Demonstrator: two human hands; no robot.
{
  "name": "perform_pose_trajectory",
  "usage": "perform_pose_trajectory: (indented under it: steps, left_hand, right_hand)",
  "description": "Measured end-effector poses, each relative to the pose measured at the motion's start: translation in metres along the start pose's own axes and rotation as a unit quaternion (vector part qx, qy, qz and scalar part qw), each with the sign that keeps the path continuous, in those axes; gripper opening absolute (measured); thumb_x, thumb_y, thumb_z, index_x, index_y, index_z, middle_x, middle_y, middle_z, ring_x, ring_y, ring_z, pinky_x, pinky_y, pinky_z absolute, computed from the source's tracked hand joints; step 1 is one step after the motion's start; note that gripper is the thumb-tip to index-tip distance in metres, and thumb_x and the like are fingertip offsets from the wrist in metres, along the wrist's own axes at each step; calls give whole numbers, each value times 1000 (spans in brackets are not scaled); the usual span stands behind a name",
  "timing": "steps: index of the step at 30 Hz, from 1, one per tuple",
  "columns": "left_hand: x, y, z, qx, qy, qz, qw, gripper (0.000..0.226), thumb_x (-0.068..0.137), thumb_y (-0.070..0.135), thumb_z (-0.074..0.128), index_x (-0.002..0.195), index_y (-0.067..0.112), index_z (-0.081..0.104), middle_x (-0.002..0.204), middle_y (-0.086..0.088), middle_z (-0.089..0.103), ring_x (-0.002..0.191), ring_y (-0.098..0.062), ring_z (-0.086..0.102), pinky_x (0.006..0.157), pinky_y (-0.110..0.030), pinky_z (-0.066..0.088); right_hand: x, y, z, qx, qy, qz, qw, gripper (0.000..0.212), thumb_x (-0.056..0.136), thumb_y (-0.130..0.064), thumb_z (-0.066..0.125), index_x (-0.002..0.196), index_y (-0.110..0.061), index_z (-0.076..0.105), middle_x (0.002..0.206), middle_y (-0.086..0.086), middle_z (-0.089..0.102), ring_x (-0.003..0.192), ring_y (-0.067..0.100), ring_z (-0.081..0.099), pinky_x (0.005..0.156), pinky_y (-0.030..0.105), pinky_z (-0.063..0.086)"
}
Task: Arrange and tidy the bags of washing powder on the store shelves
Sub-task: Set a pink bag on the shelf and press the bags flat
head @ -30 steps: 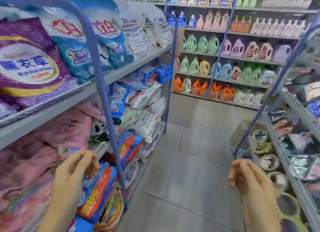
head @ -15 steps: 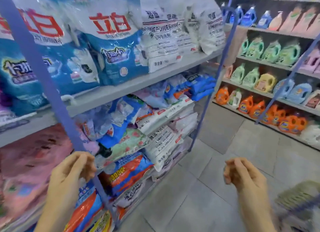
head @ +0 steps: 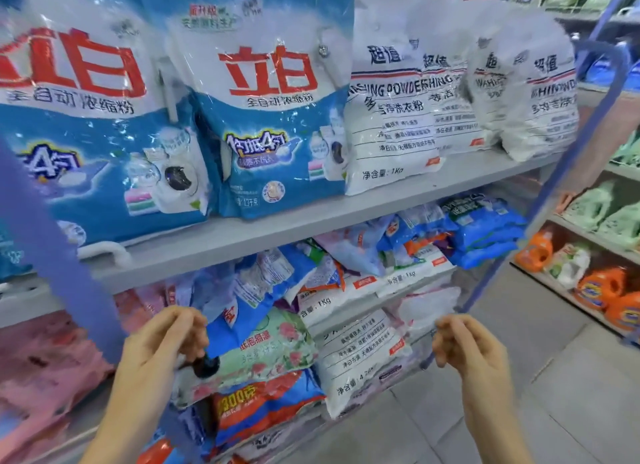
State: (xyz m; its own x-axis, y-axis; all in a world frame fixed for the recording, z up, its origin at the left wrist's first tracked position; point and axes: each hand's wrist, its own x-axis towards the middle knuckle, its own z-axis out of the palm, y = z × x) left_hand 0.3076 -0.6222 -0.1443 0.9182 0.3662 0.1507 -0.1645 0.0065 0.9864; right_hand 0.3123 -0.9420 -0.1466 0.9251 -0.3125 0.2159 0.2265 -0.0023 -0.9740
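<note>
Upright blue-white powder bags [head: 273, 117], shelved.

The blue bag [head: 69, 134] at far left is cut off by the left edge and partly hidden by a blurred purple post [head: 52, 238]. The print on the pink bags [head: 41, 377] at near left is smeared beyond reading. A dark object [head: 206, 366] beside the left hand [head: 162, 349] cannot be identified. Whether anything is held by that hand or the right hand [head: 467, 349] cannot be told.
</note>
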Motion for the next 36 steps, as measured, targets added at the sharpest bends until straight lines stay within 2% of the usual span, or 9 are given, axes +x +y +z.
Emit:
perform_pose_trajectory:
  steps: [3,8,11,15,18,24,28,32,36]
  left_hand:
    - [2,-6,13,21,50,13,998,35,96,5,44,67,8,63,53,3,61,49,-3,54,52,-10,44]
    - [-2,-17,39,29,141,10,990,39,96,3,44,63,12,62,52,5,59,49,-2,52,52,-11,43]
    - [-6,-20,53,30,181,16,983,47,97,3,44,60,23,66,54,4,60,50,-2,51,50,-12,43]
    - [-14,-21,70,47,219,24,974,36,97,1,41,69,10,61,51,5,59,48,-3,50,49,-13,43]
    - [-21,-20,72,69,238,25,969,34,97,1,41,70,9,61,55,4,60,52,-2,53,53,-12,45]
    - [-38,-16,61,64,260,27,963,50,97,3,41,65,28,70,56,2,59,54,-4,53,55,-17,46]
    - [-50,-14,52,82,264,25,961,41,96,2,41,68,18,66,56,1,58,54,-7,52,55,-19,44]
    - [-57,-15,42,82,266,14,960,34,95,0,43,69,7,64,57,-1,58,54,-10,53,54,-20,44]
    - [-59,-20,31,84,255,0,963,25,95,1,45,76,0,62,57,-2,58,54,-8,53,53,-17,45]
  right_hand:
    - [41,17,4,-5,-36,17,999,34,95,-6,46,67,-12,66,51,-2,57,45,8,45,45,15,39]
    - [103,36,19,-56,-187,11,981,30,79,-48,58,71,-20,65,61,-6,62,55,7,52,54,19,44]
    - [134,54,42,-165,-280,-48,944,8,90,-29,61,82,-27,62,74,-13,64,69,5,58,63,18,44]
    - [157,72,94,-293,-383,-226,847,33,83,-36,53,105,-15,64,102,6,65,90,22,57,78,29,44]
    - [155,76,141,-377,-405,-365,749,48,79,-34,66,120,-9,61,113,14,64,102,33,58,87,37,47]
    - [116,71,223,-375,-525,-412,643,82,82,-44,66,148,-16,26,150,9,35,135,31,33,105,40,31]
    - [89,89,252,-394,-535,-486,568,86,64,-42,82,138,-19,46,142,9,47,127,32,46,101,45,38]
    - [83,86,263,-365,-488,-491,622,55,48,-26,90,100,-21,72,107,1,70,79,24,69,60,28,53]
    - [91,80,262,-326,-441,-381,744,39,87,-24,63,124,-12,59,127,16,58,116,34,53,90,36,40]
